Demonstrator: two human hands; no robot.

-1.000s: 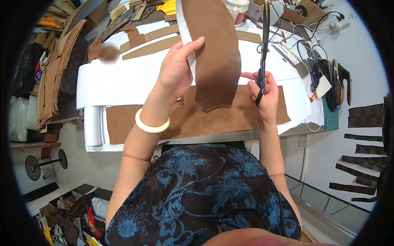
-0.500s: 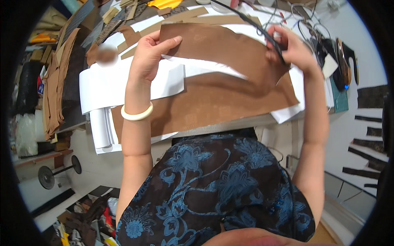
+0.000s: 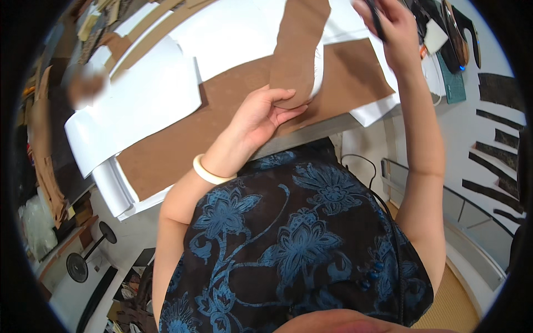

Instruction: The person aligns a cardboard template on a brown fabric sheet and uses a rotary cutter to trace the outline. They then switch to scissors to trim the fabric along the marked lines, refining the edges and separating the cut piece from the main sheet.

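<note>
A brown, leather-like strip (image 3: 297, 61) rises from my left hand (image 3: 264, 114), which pinches its lower end between thumb and fingers. The strip curves, its pale underside showing along the right edge, and its top runs out of view. Below it a larger brown sheet (image 3: 166, 158) of the same look lies along the table's front. My right hand (image 3: 391, 30), at the upper right and apart from the strip, is closed around a slim black tool (image 3: 376, 19). Most of that tool is cut off by the upper edge, so its kind cannot be made out.
White paper (image 3: 139, 105) partly covers the brown sheet at the left, its end curling over the table edge. Brown offcuts (image 3: 114, 47) lie at the far left. A green mat (image 3: 452, 80) and dark items sit far right. Black strips (image 3: 494, 152) hang on the right wall.
My left hand has come down and right, turning the brown strip from lying crosswise to nearly upright. My right hand has let go of the strip's other end and moved up with the black tool.
</note>
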